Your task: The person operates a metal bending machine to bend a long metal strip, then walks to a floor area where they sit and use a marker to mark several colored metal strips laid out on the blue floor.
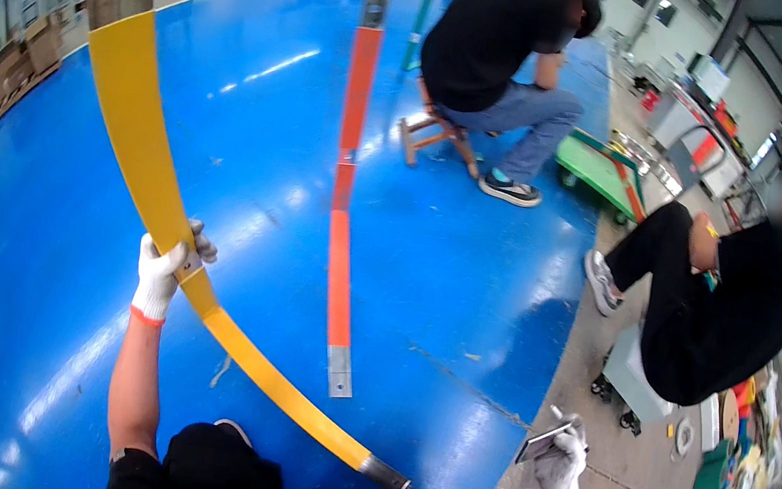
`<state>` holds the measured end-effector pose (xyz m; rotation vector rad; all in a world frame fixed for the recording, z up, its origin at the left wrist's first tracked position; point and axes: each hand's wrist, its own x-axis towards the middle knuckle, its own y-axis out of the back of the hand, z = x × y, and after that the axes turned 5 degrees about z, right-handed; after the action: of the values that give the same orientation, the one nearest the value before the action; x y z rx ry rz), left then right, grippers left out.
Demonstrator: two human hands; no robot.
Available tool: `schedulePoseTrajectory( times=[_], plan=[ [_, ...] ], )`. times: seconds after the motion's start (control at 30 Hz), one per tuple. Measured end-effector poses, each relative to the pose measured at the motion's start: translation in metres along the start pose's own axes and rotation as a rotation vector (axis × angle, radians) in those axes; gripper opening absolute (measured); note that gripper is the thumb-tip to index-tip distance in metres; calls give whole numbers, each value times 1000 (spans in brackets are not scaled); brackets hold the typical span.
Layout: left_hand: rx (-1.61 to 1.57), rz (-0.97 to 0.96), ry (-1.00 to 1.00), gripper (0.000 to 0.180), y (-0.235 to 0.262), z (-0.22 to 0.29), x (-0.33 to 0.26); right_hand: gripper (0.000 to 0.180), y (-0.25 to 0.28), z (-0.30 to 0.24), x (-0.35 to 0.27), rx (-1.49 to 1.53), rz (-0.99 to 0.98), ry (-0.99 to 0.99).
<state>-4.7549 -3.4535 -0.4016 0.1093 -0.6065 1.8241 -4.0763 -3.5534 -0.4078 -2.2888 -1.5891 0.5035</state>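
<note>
My left hand, in a white glove with an orange cuff, is closed around a long yellow bar near a joint in it. The bar is bare metal at both ends and curves across the view, its near end low by my feet. At the lower right my gloved right hand is closed on a small flat dark object with a pale edge; its kind is unclear. A thin white stick pokes up by its fingers. Beyond the yellow bar is an orange-red bar with bare metal ends.
One person sits on a wooden stool ahead. Another person sits at the right on a grey wheeled box. A green cart stands between them. Cardboard boxes are far left; the floor is glossy blue.
</note>
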Motion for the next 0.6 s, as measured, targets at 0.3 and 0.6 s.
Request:
schedulePoseTrajectory(
  times=[0.3, 0.6],
  plan=[
    [-171, 43, -57, 49, 169, -32, 35, 43, -141, -8, -6, -377, -128, -155],
    [57, 95, -49, 48, 188, -97, 125, 36, -234, 41, -15, -562, -242, -396]
  ],
)
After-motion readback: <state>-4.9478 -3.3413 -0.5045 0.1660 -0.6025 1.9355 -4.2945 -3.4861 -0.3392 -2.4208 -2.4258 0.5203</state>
